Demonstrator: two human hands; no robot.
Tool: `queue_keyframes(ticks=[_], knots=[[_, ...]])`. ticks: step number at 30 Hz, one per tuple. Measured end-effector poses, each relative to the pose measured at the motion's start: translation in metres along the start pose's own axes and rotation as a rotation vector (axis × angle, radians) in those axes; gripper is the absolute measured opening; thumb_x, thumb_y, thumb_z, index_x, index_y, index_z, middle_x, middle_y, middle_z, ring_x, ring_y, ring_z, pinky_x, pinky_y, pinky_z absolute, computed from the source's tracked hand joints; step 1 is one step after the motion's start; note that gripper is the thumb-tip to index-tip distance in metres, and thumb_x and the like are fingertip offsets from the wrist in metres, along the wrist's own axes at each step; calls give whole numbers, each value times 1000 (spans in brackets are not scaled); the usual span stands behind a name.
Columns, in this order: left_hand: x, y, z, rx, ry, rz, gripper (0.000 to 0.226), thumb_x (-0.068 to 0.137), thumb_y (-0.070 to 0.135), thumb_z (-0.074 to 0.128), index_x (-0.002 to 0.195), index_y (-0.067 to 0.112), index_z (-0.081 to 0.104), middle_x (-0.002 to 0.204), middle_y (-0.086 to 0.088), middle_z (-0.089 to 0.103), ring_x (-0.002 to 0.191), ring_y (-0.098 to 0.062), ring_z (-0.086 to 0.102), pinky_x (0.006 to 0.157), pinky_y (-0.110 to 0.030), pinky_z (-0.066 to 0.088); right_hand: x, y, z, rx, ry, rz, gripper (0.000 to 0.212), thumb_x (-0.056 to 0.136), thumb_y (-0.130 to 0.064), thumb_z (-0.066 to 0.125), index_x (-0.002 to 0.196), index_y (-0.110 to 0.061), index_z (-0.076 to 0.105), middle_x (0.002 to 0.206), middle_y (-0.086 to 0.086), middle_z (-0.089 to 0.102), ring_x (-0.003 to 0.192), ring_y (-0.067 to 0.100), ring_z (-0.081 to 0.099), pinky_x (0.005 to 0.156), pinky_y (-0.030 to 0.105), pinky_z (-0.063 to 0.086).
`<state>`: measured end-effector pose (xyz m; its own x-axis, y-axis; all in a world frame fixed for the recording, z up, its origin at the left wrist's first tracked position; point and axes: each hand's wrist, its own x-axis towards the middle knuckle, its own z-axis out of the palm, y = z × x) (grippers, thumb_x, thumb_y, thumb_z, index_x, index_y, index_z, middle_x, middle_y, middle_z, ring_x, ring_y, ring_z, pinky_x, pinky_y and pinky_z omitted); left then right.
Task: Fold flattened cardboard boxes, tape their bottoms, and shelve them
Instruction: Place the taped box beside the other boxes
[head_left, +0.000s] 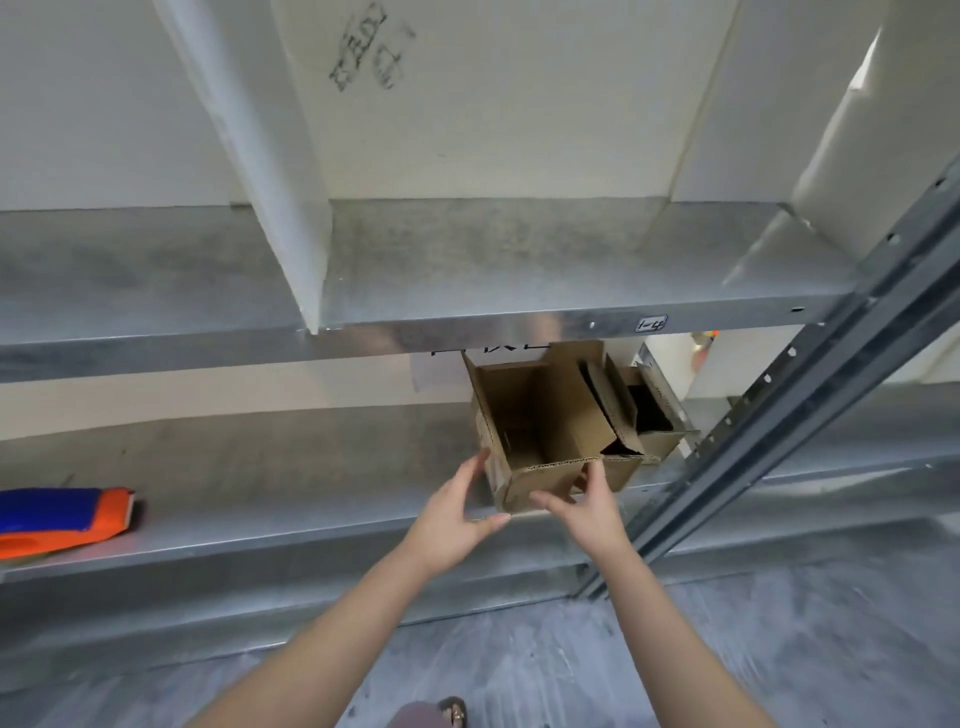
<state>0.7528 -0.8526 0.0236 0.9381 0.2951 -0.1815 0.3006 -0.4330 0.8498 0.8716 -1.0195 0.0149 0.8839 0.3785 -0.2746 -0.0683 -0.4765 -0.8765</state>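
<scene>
Galvanised shelf unit (260, 467). Open-topped cardboard box (540, 415) at front edge of lower shelf. Second box (662, 444) just behind-right. Tape dispenser (62, 519) far left, same shelf. Your left hand (457, 512) and right hand (589, 512): fingers straight at box's left wall and front face, gripping nothing.

Brown corrugated cardboard boxes, open-topped: two can be counted, a front box (540, 441) and a rear box (657, 442) just beside it on the right. Whether the folded flaps between them belong to a third box cannot be determined.

Blue-and-orange plastic tape dispenser (62, 519): one.

Galvanised steel shelf boards: two, an upper shelf board (467, 270) and a lower shelf board (260, 467).

Dark grey perforated steel upright (810, 395): one.

Small white label (651, 324) on the upper board's edge: one.

Bare hands: two, a left hand (457, 514) and a right hand (589, 512).
</scene>
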Motion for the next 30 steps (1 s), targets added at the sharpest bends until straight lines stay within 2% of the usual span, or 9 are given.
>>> queue_keyframes(ticks=[4, 8, 11, 14, 17, 21, 23, 26, 30], knots=[[24, 6, 13, -150, 127, -80, 67, 86, 27, 71, 142, 24, 34, 132, 3, 55, 98, 1, 59, 82, -8, 45, 11, 2, 17, 1, 91, -11, 96, 74, -31, 84, 149, -12, 28, 148, 9, 42, 137, 23, 39, 107, 29, 32], [42, 6, 13, -145, 100, -98, 62, 90, 25, 66, 143, 24, 32, 123, 11, 53, 105, -4, 58, 93, -19, 47, 21, 3, 31, -77, 238, 26, 82, 74, -40, 82, 143, -18, 45, 131, 9, 54, 122, 25, 54, 99, 33, 44], [56, -2, 11, -119, 75, -142, 58, 90, 28, 66, 139, 25, 34, 120, 8, 56, 107, -11, 61, 94, -29, 51, 26, 2, 39, -35, 327, 51, 70, 74, -30, 84, 135, -18, 51, 124, 4, 63, 115, 20, 59, 93, 29, 47], [72, -14, 13, -71, 75, -173, 39, 89, 31, 67, 118, 28, 42, 103, 9, 64, 94, -11, 64, 86, -37, 55, 29, 8, 44, -11, 360, 114, 64, 77, -25, 81, 133, -13, 53, 122, 5, 66, 114, 21, 61, 94, 29, 46], [81, -20, 19, -76, 72, -187, 29, 87, 30, 69, 101, 34, 43, 90, 16, 62, 85, -8, 65, 81, -32, 55, 35, 15, 47, -4, 364, 167, 65, 78, -29, 81, 134, -12, 53, 120, 6, 67, 110, 21, 63, 95, 31, 47], [91, -26, 24, -84, 73, -164, 26, 84, 31, 72, 90, 33, 46, 92, 10, 68, 86, -7, 66, 79, -28, 51, 42, 17, 45, 38, 365, 188, 65, 77, -33, 81, 133, -15, 53, 121, 1, 66, 112, 19, 62, 97, 35, 49], [90, -27, 23, -55, 57, -158, 26, 84, 33, 72, 95, 32, 49, 97, 8, 66, 94, -10, 65, 82, -26, 47, 40, 18, 43, 35, 340, 203, 68, 76, -36, 81, 134, -15, 52, 125, 3, 64, 116, 19, 60, 99, 33, 47], [81, -31, 19, 76, 0, -119, 46, 85, 39, 69, 124, 25, 50, 122, 1, 61, 115, -17, 57, 94, -26, 44, 27, 20, 39, 18, 327, 186, 72, 75, -39, 81, 136, -17, 49, 129, 3, 60, 120, 19, 56, 99, 33, 46], [56, -38, 6, 329, -19, -16, 61, 89, 43, 62, 142, 21, 40, 143, -5, 47, 131, -24, 43, 107, -32, 34, 0, 27, 32, -209, 241, 97, 73, 79, -42, 76, 140, -25, 40, 139, 0, 50, 129, 21, 46, 98, 35, 42]])
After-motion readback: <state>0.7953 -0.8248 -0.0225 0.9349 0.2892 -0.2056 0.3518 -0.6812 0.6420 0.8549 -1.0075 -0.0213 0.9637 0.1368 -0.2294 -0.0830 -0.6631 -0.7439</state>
